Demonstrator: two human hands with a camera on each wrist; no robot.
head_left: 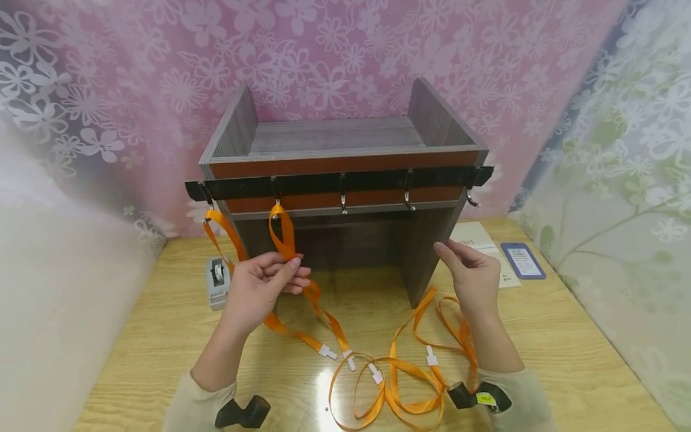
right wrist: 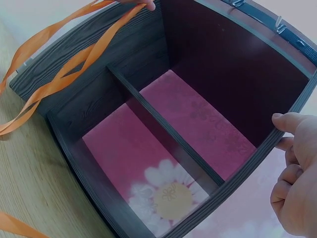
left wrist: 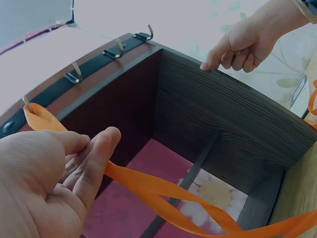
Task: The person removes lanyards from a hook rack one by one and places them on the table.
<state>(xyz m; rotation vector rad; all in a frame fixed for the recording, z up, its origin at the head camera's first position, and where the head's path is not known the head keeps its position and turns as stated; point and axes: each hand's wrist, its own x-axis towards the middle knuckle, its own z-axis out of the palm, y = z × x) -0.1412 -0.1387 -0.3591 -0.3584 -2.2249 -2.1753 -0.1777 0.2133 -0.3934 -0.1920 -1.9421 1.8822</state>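
Nearest, loose orange lanyards (head_left: 393, 378) (two, by their clips) loop across the wooden table (head_left: 572, 336). The left hand (head_left: 267, 282) pinches the second of two hung lanyards (head_left: 288, 237); the right hand (head_left: 476, 279) grips the five-hook shelf's (head_left: 429, 252) side edge.

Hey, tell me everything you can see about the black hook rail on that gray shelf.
The black hook rail is a long, flat strip across the reddish-brown front panel of the gray wood-look shelf, spanning the shelf's width. Five shiny, metal-looking hooks line it. In the head view, the two leftmost carry orange lanyards; the other three are bare. Neither the left hand nor the right hand touches it.
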